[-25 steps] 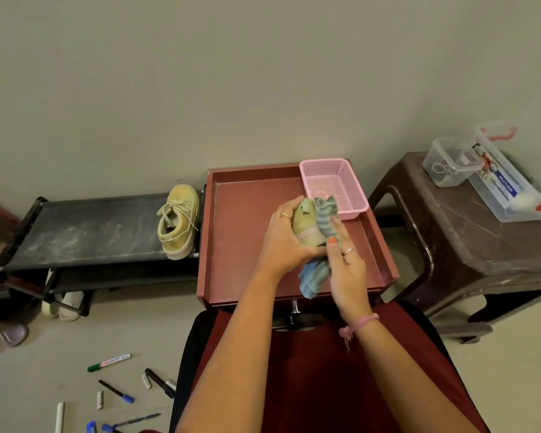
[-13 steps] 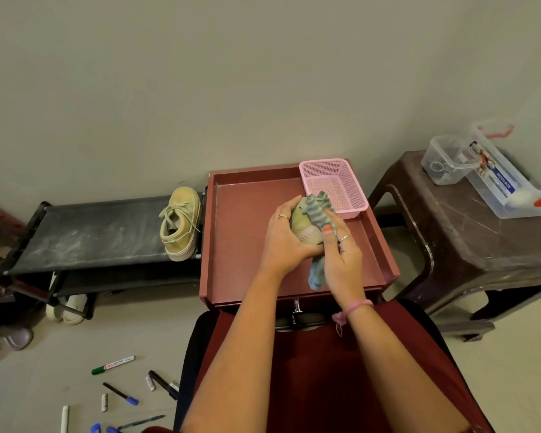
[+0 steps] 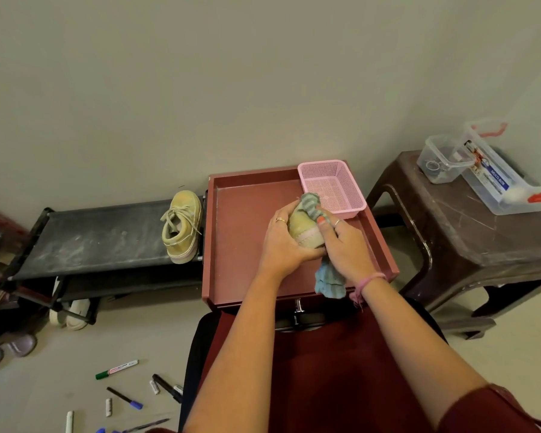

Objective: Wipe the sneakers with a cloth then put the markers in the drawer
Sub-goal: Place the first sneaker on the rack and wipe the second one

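Note:
My left hand (image 3: 283, 245) grips a yellow sneaker (image 3: 303, 228) above the red drawer unit's top (image 3: 244, 232). My right hand (image 3: 344, 248) holds a blue-grey striped cloth (image 3: 311, 203) against the sneaker's toe; the cloth's tail (image 3: 328, 282) hangs below my wrist. A second yellow sneaker (image 3: 181, 226) rests on the black shoe rack (image 3: 100, 239) to the left. Several markers (image 3: 116, 369) and loose caps lie scattered on the floor at lower left. The drawer's metal handle (image 3: 298, 310) shows just below the red top's front edge.
A pink mesh basket (image 3: 331, 189) sits at the red top's back right corner. A brown plastic stool (image 3: 469, 239) on the right carries clear plastic boxes (image 3: 494, 176). Shoes (image 3: 72, 310) lie under the rack. My lap in dark red fabric fills the foreground.
My right hand has slid the cloth upward over the sneaker's toe, and the sneaker's sole end now shows between my hands. The view has shifted slightly.

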A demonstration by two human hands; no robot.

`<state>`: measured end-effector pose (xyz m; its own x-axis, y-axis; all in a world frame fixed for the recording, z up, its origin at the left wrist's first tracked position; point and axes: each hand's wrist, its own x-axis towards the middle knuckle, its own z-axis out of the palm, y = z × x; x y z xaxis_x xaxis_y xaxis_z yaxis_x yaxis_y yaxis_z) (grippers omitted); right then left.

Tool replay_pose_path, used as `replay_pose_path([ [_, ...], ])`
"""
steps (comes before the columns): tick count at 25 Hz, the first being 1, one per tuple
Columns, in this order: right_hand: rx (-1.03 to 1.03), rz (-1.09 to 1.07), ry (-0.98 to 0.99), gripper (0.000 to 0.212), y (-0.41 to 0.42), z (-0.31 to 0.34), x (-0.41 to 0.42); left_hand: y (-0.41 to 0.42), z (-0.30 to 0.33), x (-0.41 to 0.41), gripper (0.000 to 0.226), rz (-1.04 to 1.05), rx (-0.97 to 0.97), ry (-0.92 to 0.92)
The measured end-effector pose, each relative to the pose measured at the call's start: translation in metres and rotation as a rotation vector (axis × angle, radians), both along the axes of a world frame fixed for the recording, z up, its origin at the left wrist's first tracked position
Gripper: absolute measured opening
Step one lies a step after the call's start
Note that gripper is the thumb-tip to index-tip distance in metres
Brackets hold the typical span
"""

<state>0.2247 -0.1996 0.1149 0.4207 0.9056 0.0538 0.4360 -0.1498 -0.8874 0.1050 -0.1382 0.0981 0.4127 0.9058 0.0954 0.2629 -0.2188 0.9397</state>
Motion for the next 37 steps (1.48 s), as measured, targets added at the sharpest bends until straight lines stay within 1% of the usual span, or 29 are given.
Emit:
replay_pose_path([
  [1, 0.042, 0.056, -0.065, 0.032, -0.007, -0.003, -0.006, 0.000, -0.001, -0.004, 0.087, 0.011, -0.008, -0.022],
  [3, 0.134, 0.228, -0.313, 0.038, -0.019, -0.012, -0.021, 0.002, -0.002, -0.013, 0.074, 0.044, -0.019, -0.053],
  [4, 0.167, 0.274, -0.404, 0.039, -0.021, -0.015, -0.023, 0.003, 0.000, -0.014, 0.069, 0.051, -0.010, -0.050],
  [5, 0.178, 0.278, -0.444, 0.038, -0.019, -0.018, -0.022, 0.002, 0.002, -0.014, 0.067, 0.052, 0.001, -0.048],
  [6, 0.184, 0.239, -0.443, 0.037, -0.013, -0.017, -0.022, 0.002, 0.004, -0.013, 0.066, 0.063, 0.007, -0.042],
  [7, 0.182, 0.171, -0.398, 0.036, -0.006, -0.014, -0.023, 0.002, 0.004, -0.011, 0.067, 0.066, 0.010, -0.041],
  [8, 0.166, 0.094, -0.284, 0.035, 0.002, -0.013, -0.023, 0.002, 0.004, -0.008, 0.069, 0.058, -0.001, -0.043],
  [10, 0.098, -0.037, 0.039, 0.032, 0.014, -0.007, -0.019, 0.001, 0.004, -0.004, 0.081, 0.035, -0.026, -0.041],
  [11, 0.069, -0.064, 0.157, 0.031, 0.016, -0.004, -0.020, 0.001, 0.001, -0.005, 0.087, 0.031, -0.031, -0.033],
  [12, 0.064, -0.055, 0.169, 0.032, 0.013, -0.003, -0.022, 0.002, -0.002, -0.007, 0.089, 0.035, -0.034, -0.030],
  [13, 0.091, -0.013, 0.074, 0.034, 0.005, -0.007, -0.025, 0.003, -0.005, -0.009, 0.090, 0.039, -0.034, -0.041],
  [15, 0.181, 0.101, -0.234, 0.040, -0.016, -0.019, -0.032, 0.006, -0.007, -0.016, 0.087, 0.031, -0.041, -0.062],
  [16, 0.223, 0.145, -0.310, 0.042, -0.025, -0.024, -0.034, 0.006, -0.007, -0.019, 0.086, 0.022, -0.042, -0.059],
  [17, 0.255, 0.176, -0.323, 0.042, -0.031, -0.027, -0.034, 0.005, -0.006, -0.020, 0.086, 0.015, -0.039, -0.052],
  [19, 0.280, 0.154, -0.264, 0.039, -0.028, -0.028, -0.030, 0.001, -0.004, -0.018, 0.089, 0.023, -0.038, -0.048],
  [20, 0.267, 0.110, -0.165, 0.037, -0.022, -0.029, -0.028, -0.001, -0.002, -0.017, 0.091, 0.033, -0.036, -0.048],
  [22, 0.203, -0.014, 0.196, 0.033, -0.010, -0.025, -0.024, -0.002, -0.002, -0.013, 0.097, 0.025, -0.025, -0.024],
  [23, 0.170, -0.052, 0.314, 0.033, -0.007, -0.021, -0.025, -0.001, -0.002, -0.013, 0.098, 0.018, -0.017, -0.011],
  [24, 0.159, -0.055, 0.318, 0.033, -0.009, -0.019, -0.027, 0.000, -0.003, -0.014, 0.096, 0.023, -0.017, 0.000],
  [25, 0.177, -0.013, 0.188, 0.035, -0.015, -0.018, -0.031, 0.002, -0.003, -0.017, 0.092, 0.032, -0.028, -0.005],
  [27, 0.228, 0.151, -0.222, 0.041, -0.030, -0.022, -0.040, 0.008, -0.002, -0.023, 0.072, 0.075, -0.096, -0.075],
  [28, 0.247, 0.218, -0.348, 0.042, -0.035, -0.025, -0.045, 0.009, 0.000, -0.025, 0.062, 0.094, -0.135, -0.121],
  [29, 0.257, 0.243, -0.387, 0.042, -0.038, -0.027, -0.048, 0.009, 0.000, -0.027, 0.056, 0.109, -0.152, -0.137],
  [30, 0.267, 0.222, -0.367, 0.042, -0.037, -0.029, -0.051, 0.008, 0.001, -0.028, 0.056, 0.117, -0.139, -0.125],
  [32, 0.262, 0.097, -0.238, 0.040, -0.027, -0.027, -0.055, 0.004, 0.000, -0.031, 0.075, 0.095, -0.096, -0.076],
  [34, 0.196, -0.056, 0.035, 0.032, -0.013, -0.019, -0.051, 0.000, 0.000, -0.033, 0.093, 0.071, -0.076, -0.064],
  [35, 0.156, -0.101, 0.198, 0.028, -0.007, -0.013, -0.047, -0.001, 0.000, -0.034, 0.096, 0.065, -0.063, -0.053],
  [36, 0.125, -0.111, 0.314, 0.025, -0.004, -0.008, -0.044, -0.001, 0.000, -0.037, 0.096, 0.070, -0.056, -0.034],
  [37, 0.107, -0.081, 0.351, 0.026, -0.005, -0.006, -0.044, 0.000, -0.002, -0.040, 0.096, 0.073, -0.062, -0.029],
])
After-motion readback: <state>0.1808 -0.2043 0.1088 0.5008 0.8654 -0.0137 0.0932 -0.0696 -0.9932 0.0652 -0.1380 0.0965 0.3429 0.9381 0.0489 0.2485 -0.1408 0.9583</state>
